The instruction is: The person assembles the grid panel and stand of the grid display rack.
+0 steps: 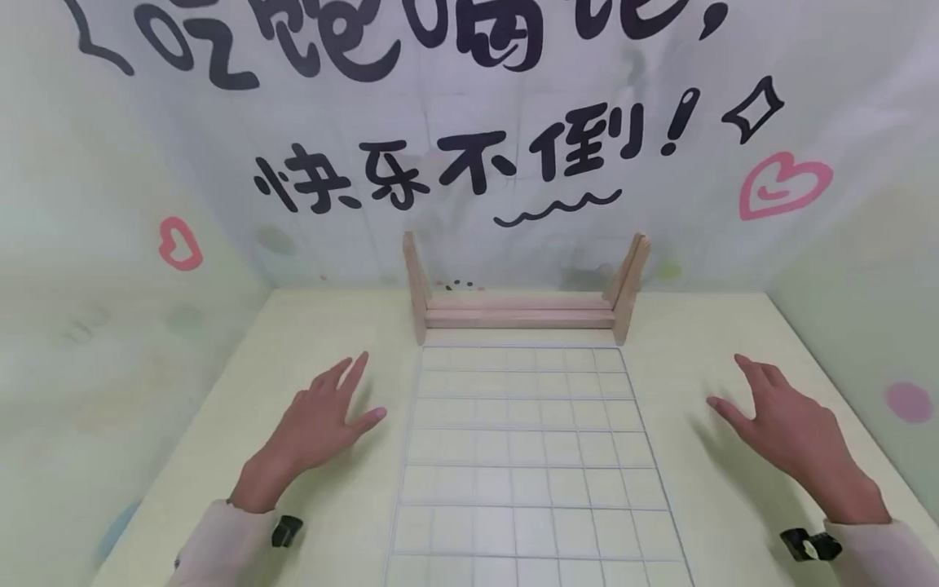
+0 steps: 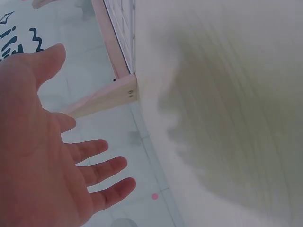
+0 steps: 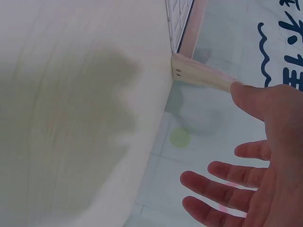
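My left hand point(image 1: 315, 424) hovers over the table to the left of a white wire grid point(image 1: 513, 465), fingers spread and nothing in it. On the other side, my right hand point(image 1: 795, 428) is held over the table with its fingers spread too, also holding nothing. The grid lies flat down the middle of the table between both hands. At its far end stands a wooden frame point(image 1: 521, 318) with two upright side pieces joined by crossbars. Both wrist views show an open palm, with the left hand point(image 2: 42, 151) and the right hand point(image 3: 279, 156) apart from the frame.
The pale table point(image 1: 352, 522) reaches a hanging white backdrop point(image 1: 469, 244) printed with dark characters and pink hearts. Similar cloth walls stand at the left point(image 1: 95, 350) and right point(image 1: 873, 342) edges. Each wrist carries a dark strap and a light sleeve.
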`<state>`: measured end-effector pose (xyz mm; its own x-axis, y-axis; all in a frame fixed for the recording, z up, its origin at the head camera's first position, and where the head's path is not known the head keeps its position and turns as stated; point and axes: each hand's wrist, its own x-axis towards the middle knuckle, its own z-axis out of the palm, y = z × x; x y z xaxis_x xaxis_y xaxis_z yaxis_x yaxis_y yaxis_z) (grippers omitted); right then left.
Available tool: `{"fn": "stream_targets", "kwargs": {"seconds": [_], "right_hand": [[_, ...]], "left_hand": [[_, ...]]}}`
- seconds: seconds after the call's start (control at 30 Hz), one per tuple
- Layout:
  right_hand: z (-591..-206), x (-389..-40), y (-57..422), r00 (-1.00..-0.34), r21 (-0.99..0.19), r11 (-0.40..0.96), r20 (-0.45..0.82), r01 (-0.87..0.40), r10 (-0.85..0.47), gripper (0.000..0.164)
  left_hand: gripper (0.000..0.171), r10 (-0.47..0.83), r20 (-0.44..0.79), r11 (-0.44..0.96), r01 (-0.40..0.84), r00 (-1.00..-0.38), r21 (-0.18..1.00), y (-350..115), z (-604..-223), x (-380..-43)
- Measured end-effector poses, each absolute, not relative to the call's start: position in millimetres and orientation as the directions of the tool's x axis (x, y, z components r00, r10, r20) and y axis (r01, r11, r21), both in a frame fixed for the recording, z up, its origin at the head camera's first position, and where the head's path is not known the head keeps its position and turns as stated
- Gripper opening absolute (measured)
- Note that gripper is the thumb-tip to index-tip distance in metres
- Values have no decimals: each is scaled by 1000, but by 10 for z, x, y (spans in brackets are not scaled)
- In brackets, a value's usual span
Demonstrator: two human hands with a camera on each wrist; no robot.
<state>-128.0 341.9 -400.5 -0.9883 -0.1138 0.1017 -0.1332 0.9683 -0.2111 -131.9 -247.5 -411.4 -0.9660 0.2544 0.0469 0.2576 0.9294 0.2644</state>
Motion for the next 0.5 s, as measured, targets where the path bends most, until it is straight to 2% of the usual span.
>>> {"fn": "stream_targets", "kwargs": {"seconds": [0.2,0.4,0.5], "right_hand": [[-4048,-1288,3281,-986,-298,940,24,-167,-168,68],[-4009,-1309,2997,-989,-425,897,-26,-121,-146,70],[-3961,-1328,2924,-985,-452,885,-61,-115,-159,71]], "left_hand": [[82,249,-4,889,227,-968,398,-2380,-4169,-1236],[75,231,-30,871,193,-973,452,-2321,-4036,-1305],[73,216,-62,856,158,-975,492,-2264,-4011,-1334]]}}
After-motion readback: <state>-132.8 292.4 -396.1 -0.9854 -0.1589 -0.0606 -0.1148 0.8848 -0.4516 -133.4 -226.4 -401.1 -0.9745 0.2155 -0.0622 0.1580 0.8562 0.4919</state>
